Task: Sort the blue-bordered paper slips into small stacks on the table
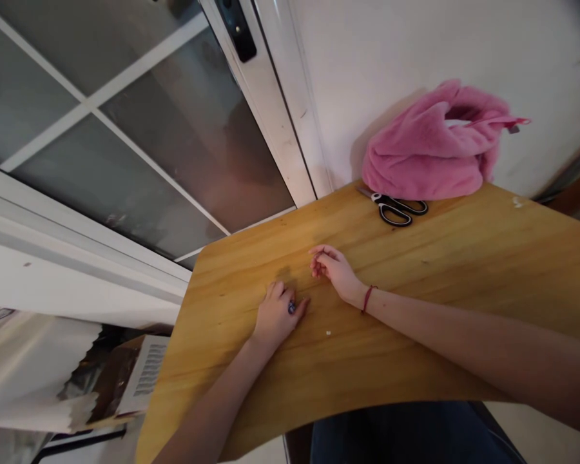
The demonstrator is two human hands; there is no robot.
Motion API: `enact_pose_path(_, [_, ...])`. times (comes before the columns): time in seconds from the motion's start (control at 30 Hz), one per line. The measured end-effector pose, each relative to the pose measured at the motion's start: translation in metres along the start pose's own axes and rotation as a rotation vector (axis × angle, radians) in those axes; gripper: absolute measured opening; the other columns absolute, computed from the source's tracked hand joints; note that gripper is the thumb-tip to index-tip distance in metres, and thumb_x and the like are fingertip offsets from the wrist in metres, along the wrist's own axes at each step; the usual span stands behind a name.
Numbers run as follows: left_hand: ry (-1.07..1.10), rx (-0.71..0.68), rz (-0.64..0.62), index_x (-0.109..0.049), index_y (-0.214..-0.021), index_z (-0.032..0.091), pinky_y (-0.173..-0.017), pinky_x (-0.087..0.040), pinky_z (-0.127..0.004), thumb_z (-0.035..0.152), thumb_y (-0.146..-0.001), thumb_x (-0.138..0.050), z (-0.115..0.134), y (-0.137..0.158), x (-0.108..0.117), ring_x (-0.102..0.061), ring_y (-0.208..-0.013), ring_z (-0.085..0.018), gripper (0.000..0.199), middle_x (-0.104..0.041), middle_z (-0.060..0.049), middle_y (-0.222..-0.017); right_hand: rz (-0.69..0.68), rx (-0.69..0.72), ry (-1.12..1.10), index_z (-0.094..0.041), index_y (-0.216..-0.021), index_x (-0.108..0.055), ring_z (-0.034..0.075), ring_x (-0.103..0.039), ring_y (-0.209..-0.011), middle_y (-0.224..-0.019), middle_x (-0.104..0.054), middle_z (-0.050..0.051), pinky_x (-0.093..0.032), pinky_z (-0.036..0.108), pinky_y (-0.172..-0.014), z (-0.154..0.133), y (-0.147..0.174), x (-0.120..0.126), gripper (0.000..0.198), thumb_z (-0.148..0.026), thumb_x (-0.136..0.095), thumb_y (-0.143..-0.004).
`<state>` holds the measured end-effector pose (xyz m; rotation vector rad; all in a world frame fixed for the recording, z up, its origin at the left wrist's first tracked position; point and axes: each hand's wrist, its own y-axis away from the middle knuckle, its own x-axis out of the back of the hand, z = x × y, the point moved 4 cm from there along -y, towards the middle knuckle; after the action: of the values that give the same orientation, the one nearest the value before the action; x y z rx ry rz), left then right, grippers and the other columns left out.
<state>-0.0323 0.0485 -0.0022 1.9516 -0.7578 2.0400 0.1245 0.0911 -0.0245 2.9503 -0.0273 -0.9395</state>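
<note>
My left hand rests low over the wooden table, its fingers curled around a small dark blue patterned object. Only one end of that object shows between thumb and forefinger, so its kind is unclear. Just to the right and slightly farther away, my right hand is held with fingers bent in and thumb against them. Whatever its fingertips may hold is too small to make out. A red string bracelet circles the right wrist. Near the hands, a tiny white bit lies on the wood.
Black-handled scissors lie at the table's back edge, beside a pink plush bag against the white wall. A framed glass door stands behind the left side. Below it, at left, is an open cardboard box.
</note>
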Motion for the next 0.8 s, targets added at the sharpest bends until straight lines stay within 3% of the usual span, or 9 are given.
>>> enact_pose_path(0.17, [-0.057, -0.266, 0.180, -0.051, -0.061, 0.018, -0.048, -0.034, -0.022, 0.033, -0.094, -0.045, 0.003, 0.008, 0.013, -0.051, -0.048, -0.011, 0.037, -0.053, 0.001, -0.053, -0.002, 0.007, 0.011, -0.020, -0.082, -0.053, 0.008, -0.051, -0.045, -0.057, -0.056, -0.007, -0.036, 0.022, -0.045, 0.005, -0.002, -0.001, 0.017, -0.024, -0.052, -0.066])
enact_pose_path(0.3, [0.055, -0.139, 0.309, -0.053, -0.068, 0.017, -0.043, -0.031, -0.017, 0.041, -0.093, -0.049, -0.012, -0.011, 0.057, -0.047, -0.040, -0.006, 0.035, -0.053, 0.006, -0.050, 0.019, 0.002, 0.032, -0.020, -0.087, -0.050, 0.009, -0.051, -0.045, -0.056, -0.056, -0.007, -0.036, 0.022, -0.045, 0.007, -0.002, -0.002, 0.019, -0.020, -0.048, -0.068])
enact_pose_path(0.37, [0.122, -0.095, 0.332, -0.057, -0.079, 0.018, -0.049, -0.037, -0.016, 0.045, -0.090, -0.053, -0.017, -0.030, 0.087, -0.053, -0.048, -0.006, 0.030, -0.062, 0.004, -0.063, 0.026, -0.014, 0.039, -0.020, -0.088, -0.049, 0.009, -0.051, -0.044, -0.055, -0.055, -0.007, -0.036, 0.022, -0.045, 0.007, -0.001, -0.003, 0.019, -0.017, -0.046, -0.069])
enact_pose_path(0.43, [0.143, -0.074, 0.372, -0.058, -0.080, 0.019, -0.053, -0.040, -0.016, 0.046, -0.088, -0.056, -0.020, -0.052, 0.115, -0.057, -0.056, -0.007, 0.028, -0.064, 0.003, -0.069, 0.032, -0.036, 0.044, -0.021, -0.087, -0.048, 0.009, -0.050, -0.043, -0.054, -0.054, -0.008, -0.036, 0.022, -0.044, 0.006, -0.001, -0.004, 0.019, -0.015, -0.044, -0.069])
enact_pose_path(0.53, [0.130, -0.060, 0.434, -0.060, -0.098, 0.022, -0.059, -0.042, -0.016, 0.040, -0.084, -0.063, -0.021, -0.080, 0.149, -0.061, -0.065, -0.009, 0.023, -0.066, 0.002, -0.077, 0.040, -0.050, 0.045, -0.021, -0.088, -0.048, 0.008, -0.049, -0.042, -0.053, -0.054, -0.008, -0.035, 0.021, -0.044, 0.005, 0.000, -0.005, 0.019, -0.013, -0.042, -0.071])
enact_pose_path(0.67, [0.070, -0.064, 0.406, -0.061, -0.089, 0.021, -0.061, -0.040, -0.018, 0.042, -0.084, -0.063, -0.012, -0.107, 0.175, -0.058, -0.066, -0.010, 0.021, -0.065, 0.002, -0.076, 0.039, -0.045, 0.052, -0.020, -0.089, -0.048, 0.008, -0.049, -0.042, -0.054, -0.054, -0.008, -0.035, 0.021, -0.045, 0.005, 0.001, -0.005, 0.020, -0.012, -0.040, -0.073])
enact_pose_path(0.8, [-0.026, -0.051, 0.279, -0.058, -0.067, 0.019, -0.053, -0.031, -0.023, 0.051, -0.088, -0.052, 0.004, -0.122, 0.189, -0.048, -0.054, -0.010, 0.039, -0.054, 0.003, -0.057, 0.027, -0.040, 0.065, -0.020, -0.087, -0.049, 0.007, -0.048, -0.042, -0.055, -0.053, -0.008, -0.035, 0.021, -0.045, 0.004, 0.002, -0.005, 0.019, -0.011, -0.040, -0.073])
